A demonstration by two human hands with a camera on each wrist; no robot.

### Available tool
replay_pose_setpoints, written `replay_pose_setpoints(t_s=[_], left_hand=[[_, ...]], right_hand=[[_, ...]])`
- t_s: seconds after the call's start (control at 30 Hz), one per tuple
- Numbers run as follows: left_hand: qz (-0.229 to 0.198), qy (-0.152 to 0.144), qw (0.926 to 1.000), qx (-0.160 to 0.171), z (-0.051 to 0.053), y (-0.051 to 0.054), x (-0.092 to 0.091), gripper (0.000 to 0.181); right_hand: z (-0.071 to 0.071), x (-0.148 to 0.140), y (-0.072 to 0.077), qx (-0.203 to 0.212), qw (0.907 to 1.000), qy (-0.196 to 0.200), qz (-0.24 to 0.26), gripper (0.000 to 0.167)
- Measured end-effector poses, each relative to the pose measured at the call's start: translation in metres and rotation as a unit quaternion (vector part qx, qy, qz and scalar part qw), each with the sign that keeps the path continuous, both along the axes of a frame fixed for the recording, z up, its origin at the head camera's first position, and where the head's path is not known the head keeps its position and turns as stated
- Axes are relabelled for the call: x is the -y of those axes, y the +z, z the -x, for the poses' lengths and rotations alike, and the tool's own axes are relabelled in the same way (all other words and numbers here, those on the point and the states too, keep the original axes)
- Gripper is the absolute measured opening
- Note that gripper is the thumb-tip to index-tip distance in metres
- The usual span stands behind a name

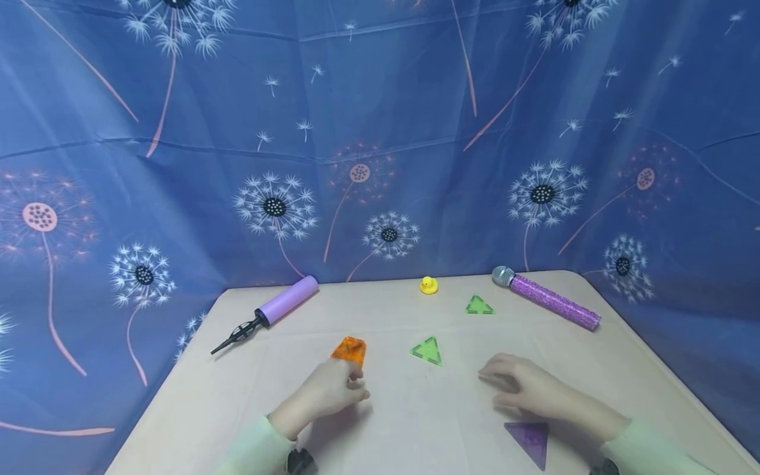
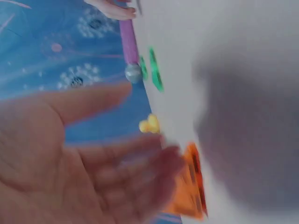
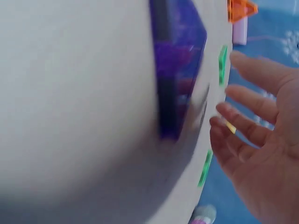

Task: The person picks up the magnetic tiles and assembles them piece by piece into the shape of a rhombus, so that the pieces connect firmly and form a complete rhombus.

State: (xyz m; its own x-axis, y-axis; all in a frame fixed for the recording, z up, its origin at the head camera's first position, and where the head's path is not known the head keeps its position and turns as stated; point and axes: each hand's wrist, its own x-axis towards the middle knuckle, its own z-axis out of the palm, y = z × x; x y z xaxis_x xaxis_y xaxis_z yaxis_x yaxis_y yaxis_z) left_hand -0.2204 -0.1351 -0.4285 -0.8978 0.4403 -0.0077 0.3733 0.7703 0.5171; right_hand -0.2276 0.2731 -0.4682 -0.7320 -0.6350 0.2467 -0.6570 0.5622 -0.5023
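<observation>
My left hand (image 1: 330, 390) hovers at the near edge of an orange translucent magnetic tile (image 1: 349, 349), fingers loosely bent. In the left wrist view its fingertips overlap the orange tile (image 2: 187, 191); whether they touch it I cannot tell. Thumb and fingers are apart there, with nothing seen between them. To the right, my right hand (image 1: 531, 389) is held over the table with relaxed fingers and holds nothing. A purple triangular tile (image 1: 531, 441) lies just below that hand. Between the hands, a green triangular tile (image 1: 427, 350) lies flat.
Farther back lie a second green triangular tile (image 1: 479, 305), a yellow rubber duck (image 1: 429, 285) and a glittery purple toy microphone (image 1: 552, 300). A purple hand pump (image 1: 287, 302) with a black nozzle lies at back left. Behind the pale table (image 1: 410, 422) hangs a blue dandelion-print cloth (image 1: 415, 119).
</observation>
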Motion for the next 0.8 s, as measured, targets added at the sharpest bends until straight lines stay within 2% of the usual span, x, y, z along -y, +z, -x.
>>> replay_pose_setpoints(t_s=[0.07,0.13,0.27,0.37,0.47,0.67,0.8], left_hand=[[-0.007,-0.055,0.9984,0.002,0.003,0.001,-0.01,0.032],[-0.004,-0.101,0.9949,-0.005,0.008,0.0,-0.021,0.035],[0.024,-0.158,0.9866,-0.034,0.02,-0.003,-0.044,0.038],[0.037,-0.175,0.9828,-0.046,0.029,-0.006,-0.06,0.041],[0.053,-0.178,0.9812,-0.052,0.036,-0.011,-0.073,0.044],[0.102,-0.19,0.9752,-0.05,0.045,-0.019,-0.09,0.057],[0.142,-0.197,0.9686,-0.052,0.051,-0.023,-0.097,0.066]], right_hand=[[-0.002,-0.009,-0.002,0.009,0.9988,0.028,0.038,0.04],[-0.004,-0.017,-0.003,0.039,0.9955,0.056,0.066,0.041],[-0.01,-0.029,-0.007,0.086,0.9889,0.101,0.067,0.046],[-0.016,-0.035,-0.009,0.091,0.9846,0.136,0.062,0.053],[-0.021,-0.038,-0.01,0.103,0.9807,0.158,0.053,0.058],[-0.027,-0.038,-0.009,0.115,0.9828,0.143,0.02,0.059],[-0.028,-0.037,-0.009,0.115,0.9823,0.145,0.029,0.056]])
